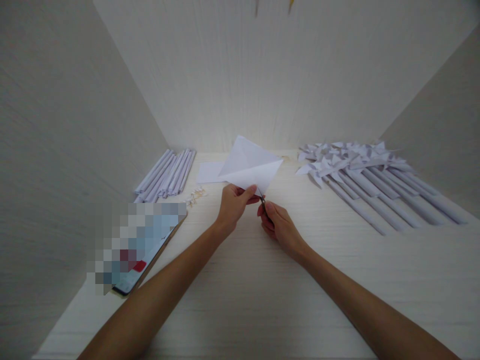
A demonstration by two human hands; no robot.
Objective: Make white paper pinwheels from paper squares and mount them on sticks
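My left hand (233, 205) pinches the lower corner of a folded white paper (250, 167) and holds it up above the pale wooden table (262, 300). My right hand (278, 224) grips small scissors (262, 199). Their blades meet the paper's bottom edge just beside my left thumb. Most of the scissors is hidden inside my right hand.
A bundle of rolled white paper sticks (167, 174) lies at the back left, with small paper scraps (195, 195) nearby. A flat white sheet (210, 172) lies behind the paper. Finished paper pinwheels on sticks (369, 175) lie at the right. A phone (150, 252) lies at the left. Walls enclose three sides.
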